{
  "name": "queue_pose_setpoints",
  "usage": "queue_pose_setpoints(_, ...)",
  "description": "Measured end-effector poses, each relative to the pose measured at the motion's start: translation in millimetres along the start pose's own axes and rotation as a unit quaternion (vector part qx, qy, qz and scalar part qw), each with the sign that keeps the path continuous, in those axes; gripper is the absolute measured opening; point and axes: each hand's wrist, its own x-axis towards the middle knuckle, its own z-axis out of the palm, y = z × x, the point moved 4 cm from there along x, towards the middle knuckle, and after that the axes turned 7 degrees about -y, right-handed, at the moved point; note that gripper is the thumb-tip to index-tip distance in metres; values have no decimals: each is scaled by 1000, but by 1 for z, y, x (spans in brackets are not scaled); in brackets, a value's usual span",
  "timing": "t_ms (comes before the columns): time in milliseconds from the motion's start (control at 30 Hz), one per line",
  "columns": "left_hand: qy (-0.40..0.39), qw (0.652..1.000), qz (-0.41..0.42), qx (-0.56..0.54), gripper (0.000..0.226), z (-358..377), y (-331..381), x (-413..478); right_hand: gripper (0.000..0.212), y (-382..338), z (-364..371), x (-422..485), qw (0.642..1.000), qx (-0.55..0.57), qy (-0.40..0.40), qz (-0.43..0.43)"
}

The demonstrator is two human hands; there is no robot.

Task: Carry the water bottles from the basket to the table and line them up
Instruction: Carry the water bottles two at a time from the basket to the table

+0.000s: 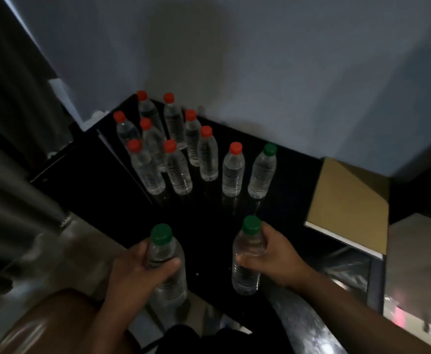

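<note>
Two held (water-filled), left hand (132, 274) fingers clasping left bottle (171, 290), right hand (275, 254) fingers clasping right bottle (246, 277)

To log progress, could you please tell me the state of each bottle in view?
Clear plastic green-capped bottle on the left: capped, upright, gripped by left hand.
Clear plastic green-capped bottle on the right: capped, upright, gripped by right hand.
Third green-capped bottle: capped, standing on black table.
Nine red-capped clear bottles: capped, standing on table.

Bare black table (204, 221) lies open before the crowded standing bottles (181, 154); cardboard box (349, 205) blocks the right.
</note>
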Motion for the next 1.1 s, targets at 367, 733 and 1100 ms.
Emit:
queue_pose_setpoints(367, -59, 997, 30, 48, 33, 56, 30, 117, 63, 3, -38, 33, 990, -51, 119, 59)
queue_pose_setpoints(733, -139, 977, 91, 136, 33, 105, 53, 173, 67, 11, -66, 67, 981, -65, 168, 67)
queue_pose_setpoints(1100, -149, 980, 71, 108, 53, 112, 34, 186, 72, 51, -56, 61, 987, -36, 144, 59)
